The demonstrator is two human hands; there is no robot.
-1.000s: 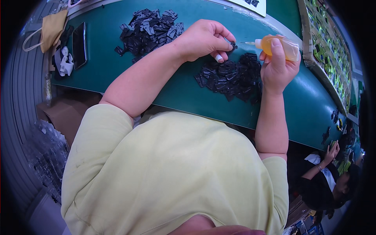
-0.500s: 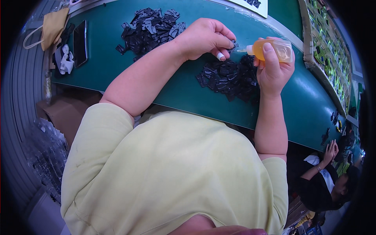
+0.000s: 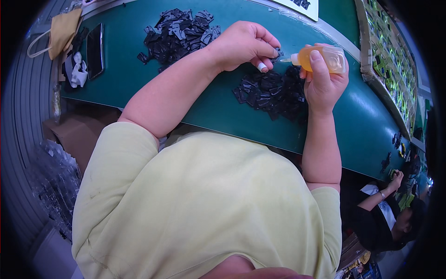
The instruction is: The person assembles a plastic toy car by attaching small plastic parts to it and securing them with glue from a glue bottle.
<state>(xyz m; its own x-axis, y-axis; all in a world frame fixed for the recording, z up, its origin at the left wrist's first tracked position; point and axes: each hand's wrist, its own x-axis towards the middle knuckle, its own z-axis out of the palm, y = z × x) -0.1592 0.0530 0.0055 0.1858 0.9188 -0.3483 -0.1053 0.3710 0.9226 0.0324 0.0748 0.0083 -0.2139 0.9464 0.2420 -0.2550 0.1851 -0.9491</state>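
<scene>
Between its fingertips my left hand (image 3: pixel 248 45) pinches a small dark plastic part (image 3: pixel 278 54); the fingers are closed and cover much of it. One of those fingers has a white wrapping at its tip. My right hand (image 3: pixel 325 86) is wrapped round a clear squeeze bottle (image 3: pixel 327 59) of amber liquid, tilted on its side. Its narrow nozzle points left at the dark part; whether the tip touches it I cannot tell. Just below both hands lies a pile of black plastic parts (image 3: pixel 269 93). A second pile of dark parts (image 3: pixel 179 37) lies left of my left hand.
A phone (image 3: pixel 95 51) lies at the left of the green table (image 3: pixel 223 121), near a tan face mask (image 3: pixel 64 32) and a white crumpled item (image 3: pixel 79 69). A framed panel (image 3: pixel 388 60) of greenish pieces borders the right. Another person's hand (image 3: pixel 396 180) is at the lower right.
My right hand and the bottle have shifted very slightly left. My left hand stays in place with the part. The other person's hands have moved at the table edge.
</scene>
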